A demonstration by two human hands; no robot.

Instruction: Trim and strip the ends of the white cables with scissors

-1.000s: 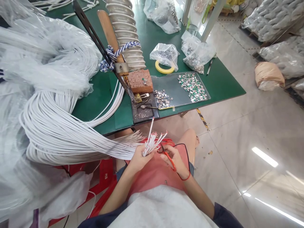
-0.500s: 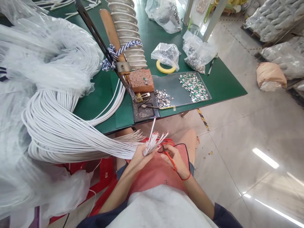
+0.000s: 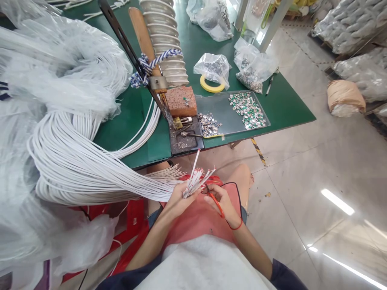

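Note:
A thick bundle of white cables [image 3: 121, 171] sweeps across from the left into my lap. My left hand [image 3: 179, 200] is closed around the bundle near its ends, where short red wire tips stick up. One cable end rises above the others. My right hand [image 3: 223, 204] grips red-handled scissors [image 3: 217, 204], fingers through the handles, with the dark blades close beside the cable ends. Whether the blades touch a wire is too small to tell. A red apron [image 3: 196, 227] lies under both hands.
On the green table [image 3: 290, 104] stand a brick [image 3: 181, 102], a soldering iron with a wooden handle [image 3: 142, 32], a ribbed hose [image 3: 165, 40] and a tray [image 3: 211, 105] of small metal connectors. Bags of parts [image 3: 255, 66] and yellow tape [image 3: 212, 86] lie behind. Plastic-wrapped cable [image 3: 66, 64] fills the left.
The view has shifted very slightly. Both hands, the scissors and the cable bundle stay in nearly the same place.

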